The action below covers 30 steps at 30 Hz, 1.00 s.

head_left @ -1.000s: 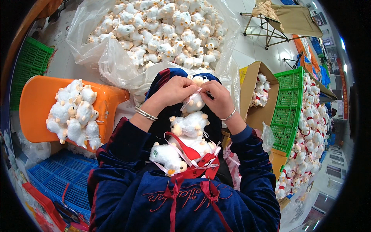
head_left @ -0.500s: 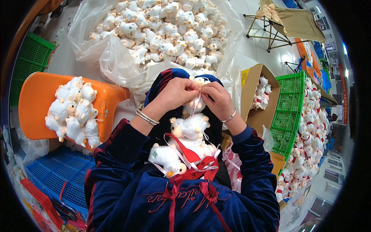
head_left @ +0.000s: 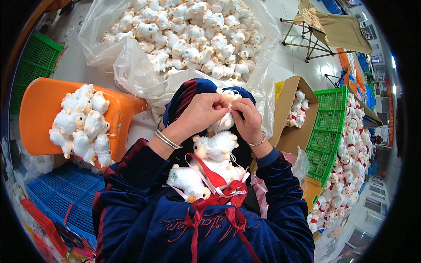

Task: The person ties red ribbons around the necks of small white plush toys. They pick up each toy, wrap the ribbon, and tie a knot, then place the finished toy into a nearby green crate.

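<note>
On my knees rests a white plush sheep (head_left: 226, 124), with a pale pink ribbon (head_left: 224, 118) at its neck. My left hand (head_left: 205, 110) and my right hand (head_left: 246, 117) meet over it, fingertips pinched on the ribbon. Most of the sheep's head shows just beyond my fingers. Closer to me on my lap lie a second plush sheep (head_left: 215, 146) and a third, tilted one (head_left: 187, 180) with a small green mark. Red and pink ribbons (head_left: 228, 193) are heaped beside them, partly covering another sheep.
Ahead, a clear plastic bag (head_left: 127, 65) is full of plush sheep. An orange stool (head_left: 37, 118) at left carries several more, with a blue crate (head_left: 66, 197) below. To the right stand a cardboard box (head_left: 285, 122), a green crate (head_left: 326, 122) and red-scarfed sheep (head_left: 346, 171).
My right hand has turned slightly and drawn inward and down, its fingers still pinching. The left hand has shifted a little lower. The whole view has tilted slightly.
</note>
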### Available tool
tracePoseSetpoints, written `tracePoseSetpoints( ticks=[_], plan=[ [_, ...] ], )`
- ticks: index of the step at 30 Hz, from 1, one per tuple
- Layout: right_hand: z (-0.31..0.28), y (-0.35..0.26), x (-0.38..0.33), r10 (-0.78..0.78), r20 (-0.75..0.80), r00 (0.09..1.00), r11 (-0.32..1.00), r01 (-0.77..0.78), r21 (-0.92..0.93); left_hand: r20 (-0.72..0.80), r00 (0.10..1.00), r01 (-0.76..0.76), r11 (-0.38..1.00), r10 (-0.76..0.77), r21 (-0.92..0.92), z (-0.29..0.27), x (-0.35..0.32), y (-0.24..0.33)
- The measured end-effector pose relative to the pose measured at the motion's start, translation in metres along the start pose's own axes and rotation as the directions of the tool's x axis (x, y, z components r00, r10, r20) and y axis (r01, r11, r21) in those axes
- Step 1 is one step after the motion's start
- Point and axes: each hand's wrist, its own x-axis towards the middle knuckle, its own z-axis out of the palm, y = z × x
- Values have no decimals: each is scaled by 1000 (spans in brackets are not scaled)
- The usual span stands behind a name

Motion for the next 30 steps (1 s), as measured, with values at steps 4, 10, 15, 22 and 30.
tracePoseSetpoints(
  ticks=[4,10,15,22,30],
  plan=[
    [-1,0,1,-3,11,1000,1000,3,-1,-7,998,-66,998,66,-9,-1,-1,-2],
    [-5,-1,1,37,48,998,999,-38,31,-45,981,-181,975,188,126,1,-3,-2],
    [-10,-7,4,80,86,993,995,-85,53,-78,974,-201,968,214,150,5,-6,3],
    [-15,-11,0,299,126,946,919,-322,229,-120,964,-218,963,237,155,8,-6,1],
    [-7,-13,-7,507,111,855,753,-502,424,-128,967,-200,965,222,168,9,-8,2]
  ],
)
